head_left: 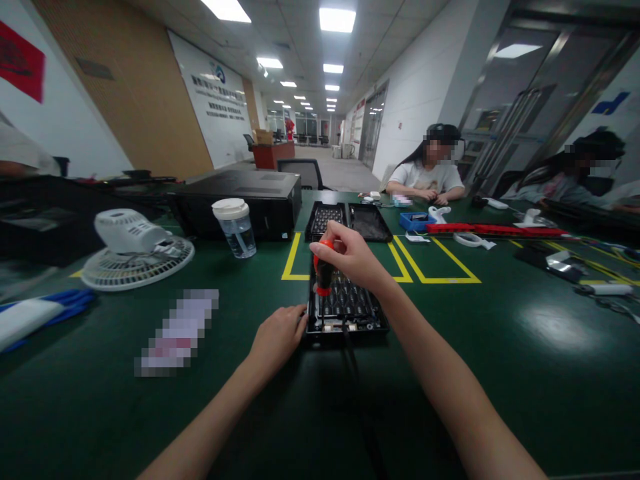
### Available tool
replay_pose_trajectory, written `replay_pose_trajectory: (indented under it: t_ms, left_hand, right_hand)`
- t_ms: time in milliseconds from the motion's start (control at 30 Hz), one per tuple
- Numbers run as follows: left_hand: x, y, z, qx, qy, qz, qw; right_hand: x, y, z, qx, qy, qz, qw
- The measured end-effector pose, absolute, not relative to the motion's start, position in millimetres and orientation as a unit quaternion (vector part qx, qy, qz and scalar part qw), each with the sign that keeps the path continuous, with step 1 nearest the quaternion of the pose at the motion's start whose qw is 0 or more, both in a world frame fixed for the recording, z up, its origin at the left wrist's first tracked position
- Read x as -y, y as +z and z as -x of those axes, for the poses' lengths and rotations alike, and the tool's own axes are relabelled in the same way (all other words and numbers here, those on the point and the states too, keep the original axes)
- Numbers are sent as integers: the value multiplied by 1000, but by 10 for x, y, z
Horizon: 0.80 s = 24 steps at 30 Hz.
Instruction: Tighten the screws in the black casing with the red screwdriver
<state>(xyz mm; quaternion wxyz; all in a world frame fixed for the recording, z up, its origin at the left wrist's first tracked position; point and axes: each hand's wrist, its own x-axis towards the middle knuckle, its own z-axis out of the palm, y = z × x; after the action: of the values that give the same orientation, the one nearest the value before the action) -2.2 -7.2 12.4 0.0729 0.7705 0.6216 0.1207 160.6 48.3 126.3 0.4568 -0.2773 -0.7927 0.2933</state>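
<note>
My right hand (345, 253) is wrapped round the handle of a red and black screwdriver (324, 275), which stands nearly upright. Its shaft points down into the near left part of an open black case (350, 303). Inside the case are rows of dark rounded shapes, with a strip of small light parts along the near edge. A black cable (351, 353) runs from that edge towards me. My left hand (277, 333) grips the case's left side near its front corner, fingers bent against the edge. The screwdriver's tip is too small to make out.
Beyond my hands lies another open black case (370, 222). A lidded water cup (235, 230), a white fan (135, 250) and a large black box (240, 197) stand left. Right are a blue tray (415, 223) and red strip (495, 230). A person (433, 167) sits across the table.
</note>
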Motion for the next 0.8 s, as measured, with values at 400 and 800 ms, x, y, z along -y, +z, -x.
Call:
replay_pose_trajectory:
  t_ms: [400,800]
  left_hand:
    - [64,129,0,-629,107,-766,76]
    - [56,123,-2,-633,107,-763,81]
  right_hand:
    - [-455,1233,-1526,781,147,348,497]
    - [-386,1197,-1435,752,81,374,536]
